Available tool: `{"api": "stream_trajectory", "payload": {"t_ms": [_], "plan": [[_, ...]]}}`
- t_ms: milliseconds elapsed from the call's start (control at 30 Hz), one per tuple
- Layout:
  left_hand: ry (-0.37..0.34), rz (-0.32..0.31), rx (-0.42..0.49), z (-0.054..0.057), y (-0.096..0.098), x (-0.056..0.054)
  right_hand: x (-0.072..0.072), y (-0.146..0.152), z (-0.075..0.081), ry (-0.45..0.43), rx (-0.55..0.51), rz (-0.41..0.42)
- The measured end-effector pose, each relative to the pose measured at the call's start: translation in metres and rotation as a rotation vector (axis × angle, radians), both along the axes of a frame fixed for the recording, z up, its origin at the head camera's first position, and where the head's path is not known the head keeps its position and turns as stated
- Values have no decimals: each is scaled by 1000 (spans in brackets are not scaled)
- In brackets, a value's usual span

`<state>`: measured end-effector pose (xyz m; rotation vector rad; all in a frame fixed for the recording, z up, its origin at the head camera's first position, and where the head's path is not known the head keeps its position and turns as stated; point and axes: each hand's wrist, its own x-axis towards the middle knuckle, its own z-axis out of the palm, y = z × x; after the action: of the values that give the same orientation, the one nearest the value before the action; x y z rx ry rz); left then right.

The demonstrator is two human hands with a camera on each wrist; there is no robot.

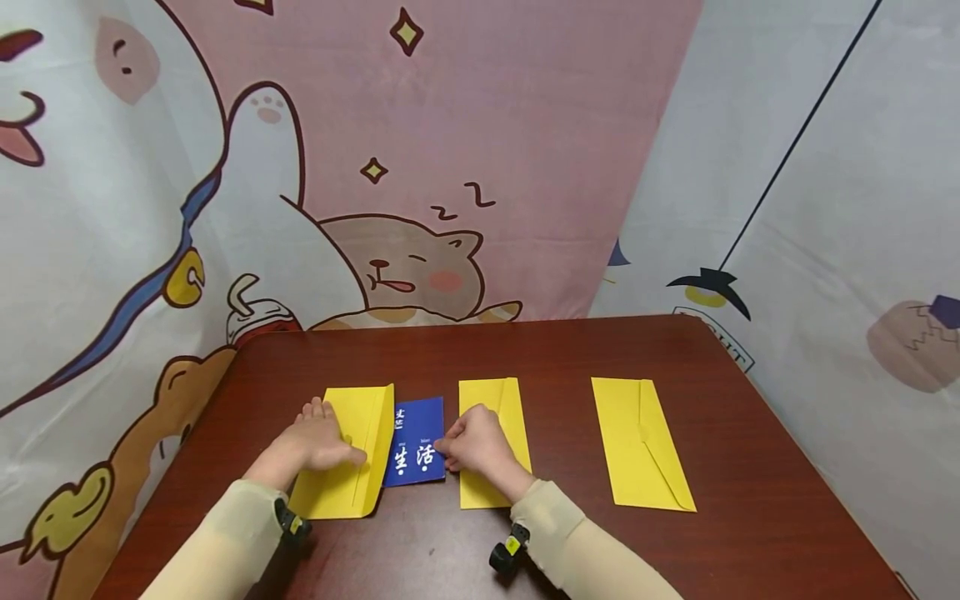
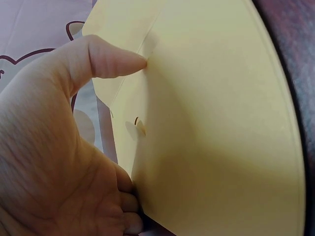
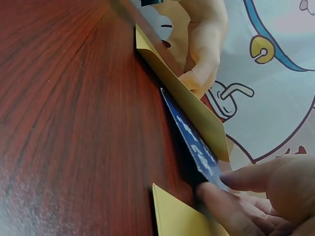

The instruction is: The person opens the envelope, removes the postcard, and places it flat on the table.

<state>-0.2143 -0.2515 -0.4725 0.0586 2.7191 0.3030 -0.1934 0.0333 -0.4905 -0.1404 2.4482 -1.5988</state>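
Blue card (image 1: 415,432) was pinched by right hand (image 1: 482,444) (nearer) | card sited at hand's 9 o'clock, visible length aligned 12–6 | yellow envelope (image 1: 347,485) was held by left hand (image 1: 317,440)

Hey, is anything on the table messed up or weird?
I see nothing spilled or torn. One slightly odd thing: the left yellow envelope has its right edge lifted off the table instead of lying flat, next to the blue booklet. Maybe the left hand is making it lift.
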Motion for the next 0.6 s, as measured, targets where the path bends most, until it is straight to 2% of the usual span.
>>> {"api": "stream_trajectory", "payload": {"t_ms": [333,600], "plan": [[-19,-3,13,3,-1,-1,2,12,9,91,32,41],[-25,-9,55,8,-6,-3,1,32,19,252,94,65]]}}
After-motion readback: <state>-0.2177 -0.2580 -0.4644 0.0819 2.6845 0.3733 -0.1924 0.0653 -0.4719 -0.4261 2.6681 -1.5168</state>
